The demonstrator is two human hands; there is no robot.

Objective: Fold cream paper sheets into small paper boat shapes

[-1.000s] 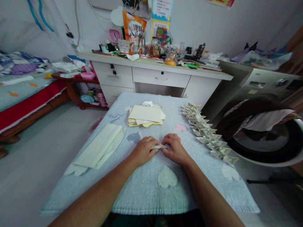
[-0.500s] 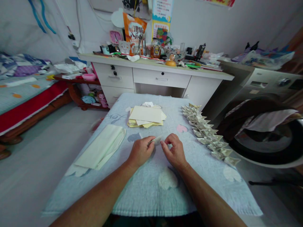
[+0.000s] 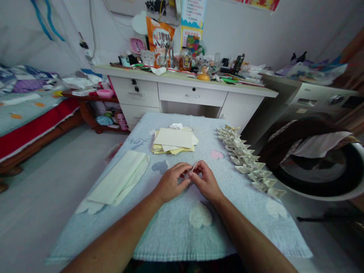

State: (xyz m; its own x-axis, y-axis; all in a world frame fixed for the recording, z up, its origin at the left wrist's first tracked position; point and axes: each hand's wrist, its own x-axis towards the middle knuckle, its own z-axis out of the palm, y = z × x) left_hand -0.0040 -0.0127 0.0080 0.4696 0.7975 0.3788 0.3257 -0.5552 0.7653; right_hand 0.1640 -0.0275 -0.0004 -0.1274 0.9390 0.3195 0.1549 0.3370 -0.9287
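Note:
A small folded piece of paper [image 3: 194, 166] shows between my fingertips above the middle of the cloth-covered table. My right hand [image 3: 206, 180] pinches it from the right, thumb and forefinger closed. From the left, my left hand [image 3: 174, 181] is curled at the paper's other side, its fingertips and thumb closed around the lower part. Most of the paper is hidden behind the fingers. Beyond my hands lies a stack of cream and yellow paper sheets [image 3: 174, 137]. To the right stand rows of small folded paper boats [image 3: 243, 157].
A folded pale green sheet [image 3: 121, 177] lies at the table's left. The blue patterned cloth [image 3: 165, 235] covers the table. Behind it stands a white desk [image 3: 195, 94] with clutter on top. A washing machine [image 3: 309, 94] with its door open stands on the right.
My right hand has moved left and taken hold of the paper, which now stands more upright. My two hands have come together. The view has shifted slightly.

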